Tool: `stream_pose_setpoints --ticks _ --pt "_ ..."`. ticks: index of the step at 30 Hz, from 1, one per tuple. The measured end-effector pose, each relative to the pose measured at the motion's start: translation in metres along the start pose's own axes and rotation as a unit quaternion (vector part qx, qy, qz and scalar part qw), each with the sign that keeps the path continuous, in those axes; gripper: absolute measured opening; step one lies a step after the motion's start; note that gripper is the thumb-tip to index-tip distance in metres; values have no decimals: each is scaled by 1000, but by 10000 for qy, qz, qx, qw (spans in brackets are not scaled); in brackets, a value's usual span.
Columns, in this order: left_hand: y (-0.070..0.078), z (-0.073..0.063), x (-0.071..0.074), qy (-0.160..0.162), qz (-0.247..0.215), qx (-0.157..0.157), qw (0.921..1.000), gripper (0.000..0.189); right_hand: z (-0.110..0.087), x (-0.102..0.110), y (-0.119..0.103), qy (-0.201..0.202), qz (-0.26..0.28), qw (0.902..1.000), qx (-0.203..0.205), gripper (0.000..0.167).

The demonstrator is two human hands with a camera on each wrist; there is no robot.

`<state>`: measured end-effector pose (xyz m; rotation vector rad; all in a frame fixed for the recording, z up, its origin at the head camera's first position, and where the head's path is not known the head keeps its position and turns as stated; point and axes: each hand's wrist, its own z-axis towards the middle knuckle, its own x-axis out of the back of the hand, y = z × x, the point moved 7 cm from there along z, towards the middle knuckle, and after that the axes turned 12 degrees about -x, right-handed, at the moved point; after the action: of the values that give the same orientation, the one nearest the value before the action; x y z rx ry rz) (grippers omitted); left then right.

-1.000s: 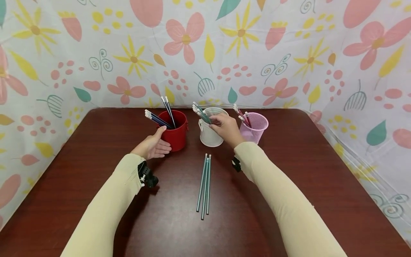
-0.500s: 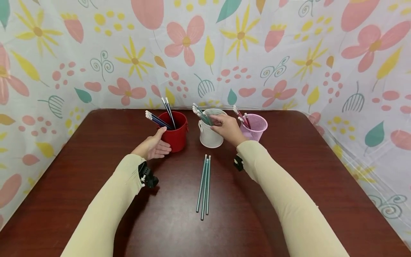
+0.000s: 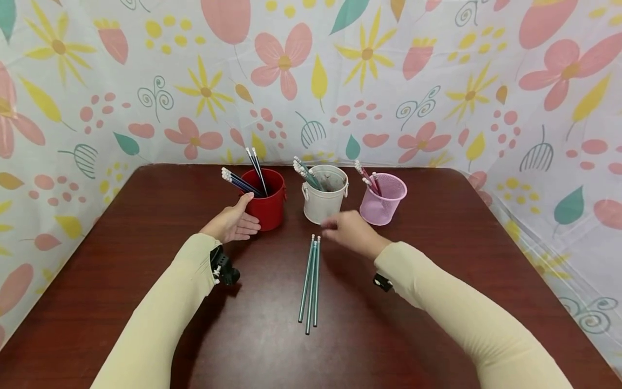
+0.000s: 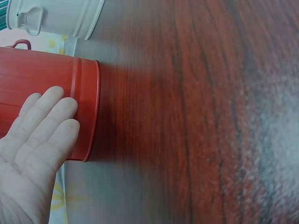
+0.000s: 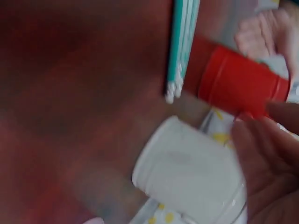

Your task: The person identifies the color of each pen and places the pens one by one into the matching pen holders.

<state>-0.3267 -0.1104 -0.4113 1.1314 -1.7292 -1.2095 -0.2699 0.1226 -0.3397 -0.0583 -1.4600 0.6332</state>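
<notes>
My left hand (image 3: pixel 232 222) lies against the side of a red bucket (image 3: pixel 270 213), fingers straight and thumb up near the rim. Dark blue pencils (image 3: pixel 238 181) with white erasers lean in that bucket. In the head view my right hand (image 3: pixel 353 233), slightly blurred, hovers in front of a white bucket (image 3: pixel 323 206) with nothing in its fingers. Green pencils (image 3: pixel 307 174) stand in the white bucket, tilted left. Three more green pencils (image 3: pixel 309 286) lie side by side on the table, eraser ends just left of my right fingertips. The right wrist view shows their erasers (image 5: pixel 174 88) too.
A pink mesh cup (image 3: pixel 381 209) with red pencils (image 3: pixel 369 181) stands right of the white bucket. Behind the dark wooden table (image 3: pixel 146 243) hangs a flower-patterned cloth (image 3: pixel 311 81). A black camera (image 3: pixel 224 269) is strapped to my left wrist.
My right hand has left the green pencils in the white bucket and come down and toward me, near the pencils on the table. My left hand has stayed at the red bucket.
</notes>
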Motion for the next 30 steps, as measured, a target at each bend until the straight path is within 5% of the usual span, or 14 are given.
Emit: stream_pose_setpoints --ticks 4,9,22,30 --pt "-2 -1 2 10 -17 61 10000 86 -18 -31 5 -1294 -148 9889 -712 10" --pt "0 -2 2 10 -14 28 10000 88 -31 -59 14 -2349 -51 9550 -1811 26" --pt "-2 1 1 -22 -41 -1 10000 88 -24 -78 17 -2863 -314 9275 -2383 26" --pt "2 0 1 -11 5 2 10000 88 -23 -78 19 -2936 -369 9211 -2531 23"
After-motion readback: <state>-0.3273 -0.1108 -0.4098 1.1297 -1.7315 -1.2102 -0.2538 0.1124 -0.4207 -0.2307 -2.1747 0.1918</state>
